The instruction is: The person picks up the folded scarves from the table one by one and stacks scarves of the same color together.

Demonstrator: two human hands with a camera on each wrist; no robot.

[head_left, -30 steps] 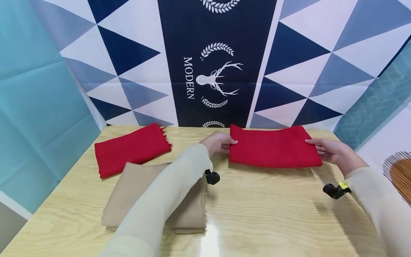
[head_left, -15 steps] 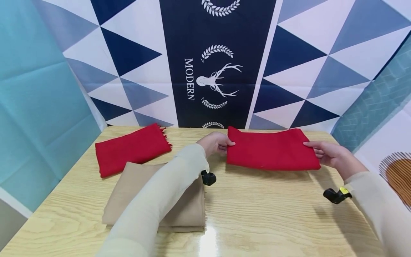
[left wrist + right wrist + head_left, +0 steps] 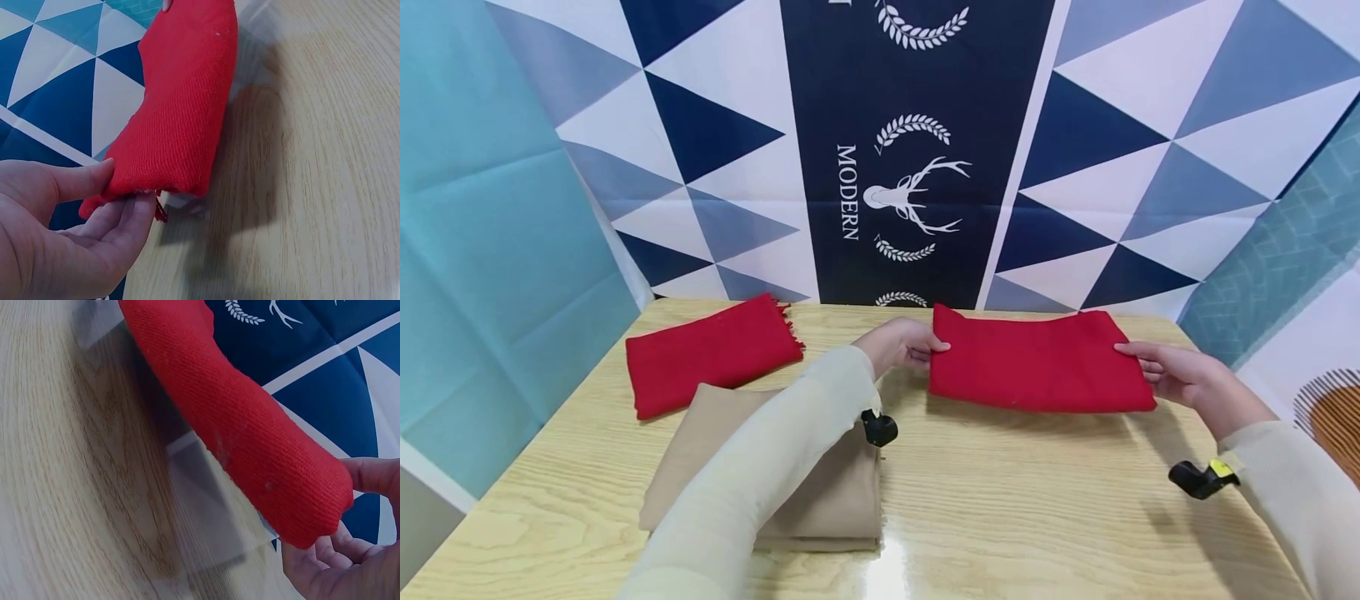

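Between my two hands hangs a folded red scarf [image 3: 1037, 362], lifted above the table with its shadow below. My left hand [image 3: 904, 343] pinches its left end, thumb on top and fingers underneath. At the opposite end, my right hand [image 3: 1180, 371] pinches the scarf the same way. The left wrist view shows the folded layers of the red scarf [image 3: 178, 112] and a bit of fringe by the fingertips. In the right wrist view the scarf's rounded end [image 3: 300, 506] sits between thumb and fingers.
A second folded red scarf [image 3: 711, 354] with fringe lies at the table's back left. In front of it is a folded beige cloth [image 3: 842, 492], partly behind my left sleeve [image 3: 775, 467]. A patterned curtain [image 3: 910, 167] rises behind the wooden table [image 3: 1000, 517].
Both hands still hold the red scarf, which has come slightly nearer to me. The whole view has shifted a little downward in the frame.
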